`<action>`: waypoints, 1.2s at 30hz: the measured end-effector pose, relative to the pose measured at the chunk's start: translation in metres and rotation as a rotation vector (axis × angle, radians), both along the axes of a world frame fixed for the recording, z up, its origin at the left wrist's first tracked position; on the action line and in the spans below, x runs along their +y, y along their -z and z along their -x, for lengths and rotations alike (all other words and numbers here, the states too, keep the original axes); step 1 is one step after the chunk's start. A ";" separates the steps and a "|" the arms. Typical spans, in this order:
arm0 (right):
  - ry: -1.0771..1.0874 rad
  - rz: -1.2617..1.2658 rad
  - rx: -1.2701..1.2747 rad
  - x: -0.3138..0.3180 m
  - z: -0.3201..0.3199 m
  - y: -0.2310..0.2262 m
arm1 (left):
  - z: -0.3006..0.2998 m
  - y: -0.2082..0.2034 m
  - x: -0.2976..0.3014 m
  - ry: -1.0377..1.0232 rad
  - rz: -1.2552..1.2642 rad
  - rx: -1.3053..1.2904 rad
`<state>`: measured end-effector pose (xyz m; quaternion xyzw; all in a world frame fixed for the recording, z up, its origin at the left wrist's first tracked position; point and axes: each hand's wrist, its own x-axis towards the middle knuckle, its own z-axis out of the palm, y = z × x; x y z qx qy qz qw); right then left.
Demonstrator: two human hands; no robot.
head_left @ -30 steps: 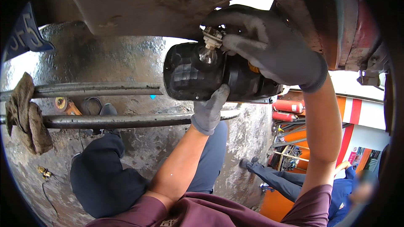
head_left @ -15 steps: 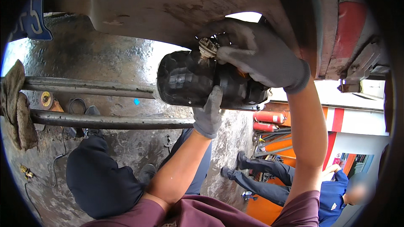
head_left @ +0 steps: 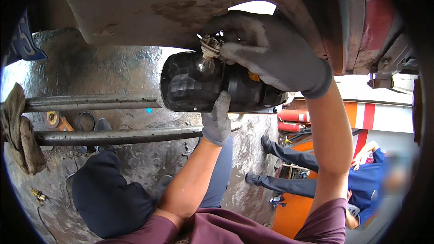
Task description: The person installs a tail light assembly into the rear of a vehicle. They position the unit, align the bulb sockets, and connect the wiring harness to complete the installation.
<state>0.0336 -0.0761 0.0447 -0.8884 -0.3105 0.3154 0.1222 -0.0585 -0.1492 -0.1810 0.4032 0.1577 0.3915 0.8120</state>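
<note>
Bulb of clear glass (head_left: 205, 67) shows more fully now, apparently unseated, as grey-gloved right hand (head_left: 280, 49) pinches its pale base (head_left: 209, 46) and grey-gloved left hand (head_left: 217, 121) grips black faceted housing (head_left: 190, 86).

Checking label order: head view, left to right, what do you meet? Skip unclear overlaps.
Grimy rag → yellow-orange round-ended tool on the floor → light bulb in its socket → red fire extinguishers → co-worker's navy shirt.
</note>
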 end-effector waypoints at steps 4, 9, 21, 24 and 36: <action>0.006 0.015 0.002 -0.002 -0.004 0.002 | -0.002 -0.005 0.003 0.060 0.167 -0.032; -0.029 0.013 -0.019 0.003 -0.004 0.003 | -0.004 0.022 -0.006 -0.102 -0.298 0.054; -0.072 0.052 -0.088 0.009 -0.002 -0.002 | -0.003 -0.005 0.002 0.084 0.152 -0.012; -0.157 -0.017 -0.120 0.007 0.000 -0.003 | -0.001 0.001 -0.001 0.134 0.121 0.011; -0.838 -0.027 -0.822 -0.017 -0.019 0.005 | 0.007 -0.021 0.007 0.085 0.227 -0.012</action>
